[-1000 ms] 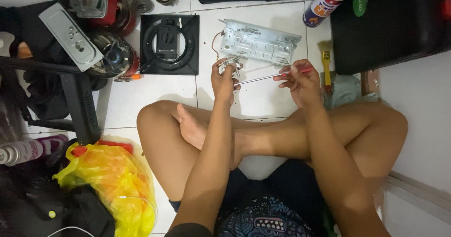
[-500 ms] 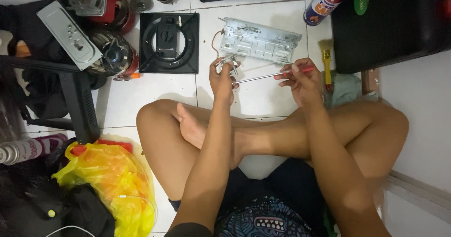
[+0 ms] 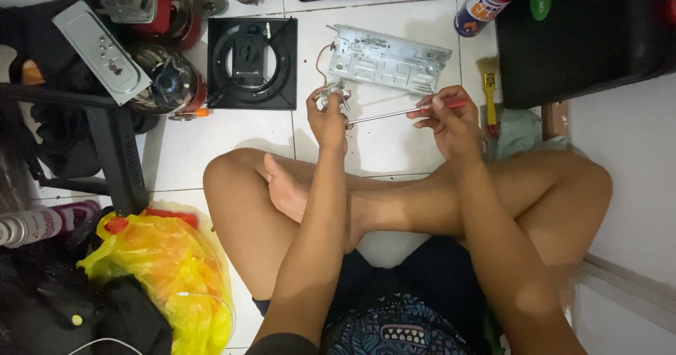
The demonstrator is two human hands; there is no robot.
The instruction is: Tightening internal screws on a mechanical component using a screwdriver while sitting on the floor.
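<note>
Upper centre of frame: left hand [image 3: 328, 116] pinches a small metal part [image 3: 331, 93] at its fingertips, closed tight on it. Right hand [image 3: 451, 119] grips the red handle of a screwdriver [image 3: 394, 112], fingers wrapped around it. Shaft runs near-horizontal, tip pointing frame-left, ending at or just beside the part; contact unclear. Left hand is nearer the part. Grey metal chassis [image 3: 387, 63] lies just above both hands on the tile floor [image 3: 232, 137], joined to the part by a thin wire.

Small metal fitting [image 3: 331, 96]: silvery, pinched upright over white tile, thin wire looping to 12 o'clock. Screwdriver [image 3: 401, 111]: red handle at 3 o'clock, slim steel shaft near-horizontal, tip at the fitting, pointing 9 o'clock.
</note>
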